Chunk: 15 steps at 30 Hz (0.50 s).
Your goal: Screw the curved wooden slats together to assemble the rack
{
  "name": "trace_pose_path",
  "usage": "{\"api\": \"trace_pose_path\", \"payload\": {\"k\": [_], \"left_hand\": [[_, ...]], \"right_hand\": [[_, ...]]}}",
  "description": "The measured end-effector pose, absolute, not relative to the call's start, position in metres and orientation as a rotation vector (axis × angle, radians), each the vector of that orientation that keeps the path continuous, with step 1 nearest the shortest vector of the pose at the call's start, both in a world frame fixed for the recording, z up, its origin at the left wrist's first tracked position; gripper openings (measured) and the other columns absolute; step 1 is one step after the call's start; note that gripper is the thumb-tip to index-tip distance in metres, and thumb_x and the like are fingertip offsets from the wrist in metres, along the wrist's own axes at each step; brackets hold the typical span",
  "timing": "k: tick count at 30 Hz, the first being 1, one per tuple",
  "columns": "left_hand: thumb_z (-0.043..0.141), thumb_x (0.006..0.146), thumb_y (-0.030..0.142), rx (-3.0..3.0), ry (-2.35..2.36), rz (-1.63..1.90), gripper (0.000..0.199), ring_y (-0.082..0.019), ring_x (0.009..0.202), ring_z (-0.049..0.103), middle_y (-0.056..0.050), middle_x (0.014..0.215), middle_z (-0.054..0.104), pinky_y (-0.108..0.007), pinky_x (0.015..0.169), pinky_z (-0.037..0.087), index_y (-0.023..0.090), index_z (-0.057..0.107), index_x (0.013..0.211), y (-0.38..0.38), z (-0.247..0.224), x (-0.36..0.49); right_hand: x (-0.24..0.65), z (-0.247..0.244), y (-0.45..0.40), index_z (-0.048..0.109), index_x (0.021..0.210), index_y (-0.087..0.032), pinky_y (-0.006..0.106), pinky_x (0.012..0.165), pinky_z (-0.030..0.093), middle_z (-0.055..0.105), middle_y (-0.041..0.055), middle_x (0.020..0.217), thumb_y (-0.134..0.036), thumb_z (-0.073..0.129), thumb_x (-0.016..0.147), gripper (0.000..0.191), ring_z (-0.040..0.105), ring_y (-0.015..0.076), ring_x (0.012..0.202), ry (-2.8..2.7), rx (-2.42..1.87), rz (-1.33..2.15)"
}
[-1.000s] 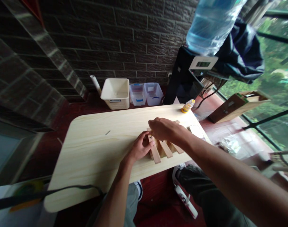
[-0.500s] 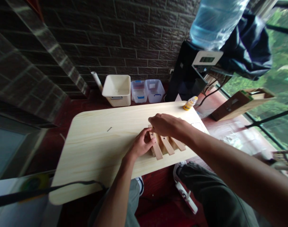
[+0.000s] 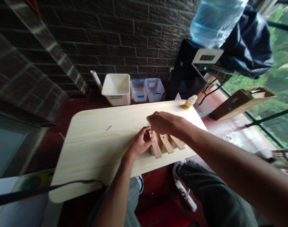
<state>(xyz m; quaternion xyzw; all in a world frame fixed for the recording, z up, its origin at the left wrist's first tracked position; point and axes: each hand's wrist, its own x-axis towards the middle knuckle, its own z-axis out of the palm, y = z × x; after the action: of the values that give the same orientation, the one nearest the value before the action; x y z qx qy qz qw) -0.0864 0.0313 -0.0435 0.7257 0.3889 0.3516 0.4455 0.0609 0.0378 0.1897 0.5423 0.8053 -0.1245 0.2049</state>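
Observation:
A wooden piece with several slats lies on the pale wooden table, right of its middle. My left hand grips the left end of this slatted piece, fingers and thumb around the leftmost slat. Over the far left corner, my right hand is closed in a fist. What it holds is too small to make out; a bit of yellow shows beneath it. Dark screw heads or holes show on the slats.
A small dark strip lies on the table's left half. A clear bottle with yellow beads is at the far right corner. Beyond the table are a cream bin, clear boxes and a water dispenser.
My right hand has shifted slightly up and left over the corner of the slatted piece. My left hand keeps its grip, and the camera view has moved a little.

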Motion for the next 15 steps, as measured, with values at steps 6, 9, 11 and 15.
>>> {"api": "trace_pose_path", "payload": {"k": [6,9,11,15], "left_hand": [[0.075,0.091,0.040,1.794,0.998,0.859,0.050,-0.028,0.112,0.077,-0.008,0.119,0.080,-0.043,0.105,0.062,0.024,0.062,0.137,0.029,-0.037,-0.087],[0.075,0.090,0.040,1.791,1.021,0.849,0.052,-0.030,0.115,0.076,-0.009,0.121,0.079,-0.045,0.107,0.061,0.023,0.062,0.137,0.029,-0.034,-0.087],[0.074,0.090,0.040,1.792,1.022,0.843,0.051,-0.030,0.114,0.076,-0.010,0.122,0.079,-0.045,0.106,0.061,0.022,0.062,0.135,0.028,-0.031,-0.087],[0.074,0.089,0.039,1.794,1.008,0.839,0.047,-0.028,0.109,0.077,-0.010,0.122,0.079,-0.043,0.103,0.062,0.021,0.063,0.131,0.029,-0.028,-0.086]], "right_hand": [[0.055,0.180,0.039,0.077,0.121,-0.005,0.033,0.086,0.063,0.083,0.0257,0.108,-0.020,0.067,0.100,0.027,0.084,0.0322,0.102,2.252,1.532,-0.300],[0.050,0.183,0.036,0.074,0.126,-0.004,0.033,0.084,0.064,0.082,0.0266,0.109,-0.019,0.070,0.098,0.032,0.084,0.0318,0.100,2.259,1.532,-0.286],[0.048,0.187,0.035,0.071,0.130,-0.005,0.031,0.080,0.064,0.083,0.0250,0.110,-0.021,0.074,0.095,0.038,0.084,0.0302,0.097,2.275,1.516,-0.283],[0.049,0.194,0.035,0.073,0.125,-0.009,0.027,0.078,0.063,0.084,0.0195,0.107,-0.017,0.078,0.092,0.034,0.084,0.0272,0.095,2.335,1.440,-0.256]]}}
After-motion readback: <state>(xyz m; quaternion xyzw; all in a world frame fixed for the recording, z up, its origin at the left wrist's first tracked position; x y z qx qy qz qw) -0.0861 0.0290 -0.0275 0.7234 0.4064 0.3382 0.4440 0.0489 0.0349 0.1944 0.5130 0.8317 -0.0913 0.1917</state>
